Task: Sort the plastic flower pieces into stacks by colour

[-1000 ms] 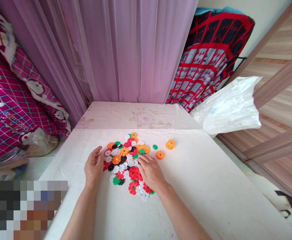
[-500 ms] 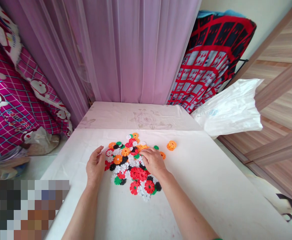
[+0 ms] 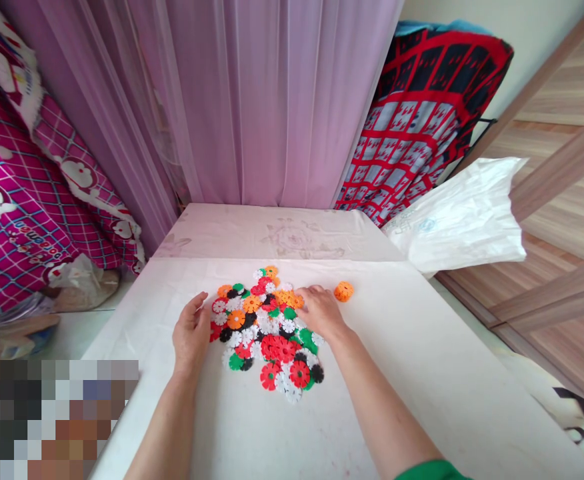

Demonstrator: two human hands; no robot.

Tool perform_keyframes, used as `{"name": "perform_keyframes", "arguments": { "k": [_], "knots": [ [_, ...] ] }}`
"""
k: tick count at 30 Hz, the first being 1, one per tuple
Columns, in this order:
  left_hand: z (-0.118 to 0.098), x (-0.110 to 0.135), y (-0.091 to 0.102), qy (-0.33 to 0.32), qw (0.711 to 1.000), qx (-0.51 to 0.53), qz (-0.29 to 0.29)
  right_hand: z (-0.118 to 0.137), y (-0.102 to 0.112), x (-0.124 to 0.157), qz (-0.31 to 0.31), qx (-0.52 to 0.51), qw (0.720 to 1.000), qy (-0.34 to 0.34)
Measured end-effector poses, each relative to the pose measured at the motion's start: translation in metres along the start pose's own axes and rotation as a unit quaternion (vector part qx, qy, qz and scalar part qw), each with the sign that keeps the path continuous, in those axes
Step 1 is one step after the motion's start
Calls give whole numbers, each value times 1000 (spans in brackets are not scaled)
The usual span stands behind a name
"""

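A heap of flower-shaped plastic discs (image 3: 271, 348) in red, white, black, green and orange lies on the table. My left hand (image 3: 191, 331) rests at the heap's left edge, held on its side with loosely bent, parted fingers and nothing in it. On the upper right of the heap is my right hand (image 3: 323, 311), palm down, fingers bent and slightly apart, its tips beside some orange discs (image 3: 287, 298). What lies beneath that palm is hidden. To the right of this hand, apart from the heap, sits a small group of joined orange discs (image 3: 343, 291).
A pale cloth with a flower print covers the table (image 3: 402, 373). Behind it hangs a purple curtain (image 3: 257, 100). A white plastic bag (image 3: 465, 217) stands off the right edge, beside wooden doors (image 3: 562, 220). Pink checked fabric (image 3: 47, 180) hangs at the left.
My right hand has moved right, from over the heap to its right edge, uncovering orange, green and white discs. My left hand has stayed in place.
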State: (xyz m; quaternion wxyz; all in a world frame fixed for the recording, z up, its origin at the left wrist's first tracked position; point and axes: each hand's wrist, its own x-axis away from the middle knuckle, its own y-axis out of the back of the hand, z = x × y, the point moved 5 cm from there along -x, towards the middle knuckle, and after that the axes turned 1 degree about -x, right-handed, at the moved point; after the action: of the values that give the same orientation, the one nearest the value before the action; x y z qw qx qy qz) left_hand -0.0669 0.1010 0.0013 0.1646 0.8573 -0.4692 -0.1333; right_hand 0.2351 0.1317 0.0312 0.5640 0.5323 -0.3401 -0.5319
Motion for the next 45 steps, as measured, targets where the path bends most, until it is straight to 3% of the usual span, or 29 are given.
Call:
{"name": "perform_keyframes", "arguments": {
  "k": [6, 11, 13, 16, 24, 45],
  "knots": [
    [-3, 2, 1, 8, 1000, -6, 1, -2, 4, 5, -48, -26, 998, 9],
    [-4, 2, 1, 8, 1000, -21, 5, -47, 18, 33, -190, -125, 970, -82],
    [-4, 2, 1, 5, 1000, -22, 6, -65, 17, 48, -215, -149, 957, -123],
    [-5, 2, 2, 6, 1000, -22, 3, -71, 11, 64, -234, -164, 950, -127],
    [-8, 3, 2, 12, 1000, -21, -1, -55, 3, 66, -254, -146, 955, -56],
    [-6, 2, 3, 11, 1000, -29, 3, -55, -4, 65, -226, -149, 961, -63]
  ]
}}
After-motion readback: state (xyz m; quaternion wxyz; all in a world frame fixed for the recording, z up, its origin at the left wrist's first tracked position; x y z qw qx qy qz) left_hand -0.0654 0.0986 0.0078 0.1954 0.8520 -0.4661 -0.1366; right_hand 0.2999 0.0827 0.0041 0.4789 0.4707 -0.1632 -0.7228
